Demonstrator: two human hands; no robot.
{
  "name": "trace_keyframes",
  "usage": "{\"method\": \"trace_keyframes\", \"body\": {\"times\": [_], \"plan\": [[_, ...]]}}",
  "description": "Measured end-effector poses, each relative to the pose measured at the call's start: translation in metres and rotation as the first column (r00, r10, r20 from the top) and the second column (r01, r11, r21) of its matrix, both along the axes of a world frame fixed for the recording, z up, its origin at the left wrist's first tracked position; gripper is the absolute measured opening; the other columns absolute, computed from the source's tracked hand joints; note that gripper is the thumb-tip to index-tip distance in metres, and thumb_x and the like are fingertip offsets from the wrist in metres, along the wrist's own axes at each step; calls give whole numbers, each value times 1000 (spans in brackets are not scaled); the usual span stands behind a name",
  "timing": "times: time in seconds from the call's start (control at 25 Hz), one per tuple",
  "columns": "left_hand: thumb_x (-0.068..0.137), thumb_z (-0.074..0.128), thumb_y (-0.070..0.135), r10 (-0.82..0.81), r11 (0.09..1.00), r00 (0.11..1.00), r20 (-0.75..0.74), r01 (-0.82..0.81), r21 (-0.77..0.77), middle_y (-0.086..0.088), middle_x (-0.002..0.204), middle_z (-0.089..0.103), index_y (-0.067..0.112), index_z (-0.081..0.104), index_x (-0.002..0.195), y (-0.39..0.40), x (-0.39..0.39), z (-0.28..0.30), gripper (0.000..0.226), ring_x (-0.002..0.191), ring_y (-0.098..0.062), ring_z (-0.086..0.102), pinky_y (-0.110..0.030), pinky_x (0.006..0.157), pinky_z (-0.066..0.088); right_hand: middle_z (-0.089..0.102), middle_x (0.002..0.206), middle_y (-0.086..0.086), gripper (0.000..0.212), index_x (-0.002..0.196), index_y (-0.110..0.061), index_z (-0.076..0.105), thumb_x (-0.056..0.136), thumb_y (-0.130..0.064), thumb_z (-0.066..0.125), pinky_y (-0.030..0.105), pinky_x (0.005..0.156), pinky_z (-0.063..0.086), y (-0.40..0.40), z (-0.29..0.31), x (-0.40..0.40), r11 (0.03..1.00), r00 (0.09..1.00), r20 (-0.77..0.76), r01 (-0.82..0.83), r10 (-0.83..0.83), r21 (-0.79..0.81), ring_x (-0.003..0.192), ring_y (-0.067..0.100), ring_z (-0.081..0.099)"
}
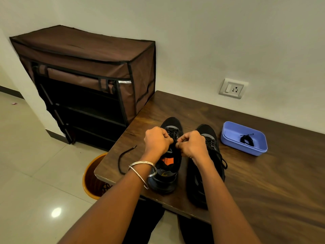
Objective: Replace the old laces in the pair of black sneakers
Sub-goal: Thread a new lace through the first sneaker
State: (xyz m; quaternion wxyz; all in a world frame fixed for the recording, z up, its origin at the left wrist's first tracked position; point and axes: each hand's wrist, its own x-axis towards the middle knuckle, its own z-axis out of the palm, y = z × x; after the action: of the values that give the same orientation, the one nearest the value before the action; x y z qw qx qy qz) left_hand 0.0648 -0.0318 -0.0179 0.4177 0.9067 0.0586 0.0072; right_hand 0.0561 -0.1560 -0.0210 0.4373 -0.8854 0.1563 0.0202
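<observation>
Two black sneakers stand side by side on the dark wooden table (263, 182), toes pointing away from me. My left hand (157, 140) and my right hand (192, 145) meet over the lacing of the left sneaker (167, 171), each pinching its black lace with curled fingers. One free end of that lace (124, 155) trails over the table to the left. The right sneaker (207, 166) is laced and lies partly under my right forearm. A coiled black lace (247, 140) sits in the blue tray (233, 136).
A brown fabric shoe rack (88, 81) stands against the wall left of the table. An orange bin (92, 180) sits on the tiled floor under the table's near left corner. A wall socket (232, 88) is behind the table.
</observation>
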Motion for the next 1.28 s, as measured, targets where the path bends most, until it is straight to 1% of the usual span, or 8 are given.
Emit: {"method": "trace_keyframes", "body": {"times": [0.2, 0.4, 0.68, 0.88, 1.0, 1.08, 1.16, 1.28], "plan": [[80, 72, 19, 97, 994, 995, -6, -97, -48, -3, 83, 69, 23, 66, 61, -4, -3, -1, 21, 83, -17, 63, -24, 64, 45, 70, 75, 9, 16, 64, -13, 72, 78, -11, 80, 47, 74, 61, 2, -1, 0, 999, 1000, 7, 22, -22, 38, 79, 30, 70], [80, 73, 24, 2, 1000, 998, -64, -3, -17, -1, 85, 69, 26, 65, 56, 1, -3, -5, 26, 84, -17, 63, -25, 64, 46, 71, 75, 10, 19, 62, -16, 72, 78, -8, 79, 46, 74, 61, -1, -2, -2, 998, 1000, 10, 28, -29, 50, 77, 28, 71], [83, 71, 28, -63, 995, 998, -23, 65, 81, 2, 79, 66, 21, 71, 68, -4, -4, -6, 16, 79, -15, 61, -26, 66, 45, 73, 79, 13, 23, 64, -15, 72, 83, -2, 72, 39, 69, 63, -2, 5, -7, 992, 999, 2, 53, -54, 112, 72, 29, 73], [75, 76, 21, 2, 989, 991, -137, -22, -144, 0, 87, 71, 29, 71, 60, -2, -2, -9, 18, 86, -17, 65, -32, 74, 57, 71, 78, 13, 15, 74, -7, 73, 85, 3, 71, 37, 68, 62, -9, 3, -7, 974, 998, -50, 34, -24, 223, 65, 22, 66], [67, 81, 21, 67, 967, 953, -296, -135, -214, -5, 86, 71, 21, 75, 73, -7, 0, -3, 8, 72, -20, 66, -26, 57, 54, 64, 73, 14, 22, 75, 2, 68, 93, 9, 57, 33, 62, 60, -12, 1, -7, 936, 997, -64, 54, -34, 347, 60, 19, 59], [66, 82, 17, 71, 949, 922, -381, -179, -258, -7, 74, 67, 13, 75, 83, -6, 2, 0, 19, 52, -16, 55, -21, 44, 43, 61, 70, 13, 25, 73, 0, 66, 95, 6, 56, 26, 53, 58, -9, 0, -7, 925, 996, -68, 82, -61, 371, 56, 17, 57], [70, 82, 15, 47, 945, 915, -400, -170, -279, -5, 63, 62, 11, 74, 78, -4, 4, 0, 12, 44, -13, 47, -20, 42, 39, 59, 65, 10, 26, 69, -4, 64, 95, -3, 61, 22, 46, 54, -6, -1, -4, 915, 992, -90, 113, -84, 388, 52, 15, 55], [70, 86, 19, -46, 973, 955, -294, -24, -228, -1, 69, 65, 22, 68, 65, 3, 6, -1, 19, 53, -12, 54, -24, 53, 48, 58, 62, 8, 27, 68, -7, 63, 94, -9, 64, 24, 43, 50, -2, -1, 0, 904, 977, -164, 190, -136, 384, 48, 15, 52]]}}
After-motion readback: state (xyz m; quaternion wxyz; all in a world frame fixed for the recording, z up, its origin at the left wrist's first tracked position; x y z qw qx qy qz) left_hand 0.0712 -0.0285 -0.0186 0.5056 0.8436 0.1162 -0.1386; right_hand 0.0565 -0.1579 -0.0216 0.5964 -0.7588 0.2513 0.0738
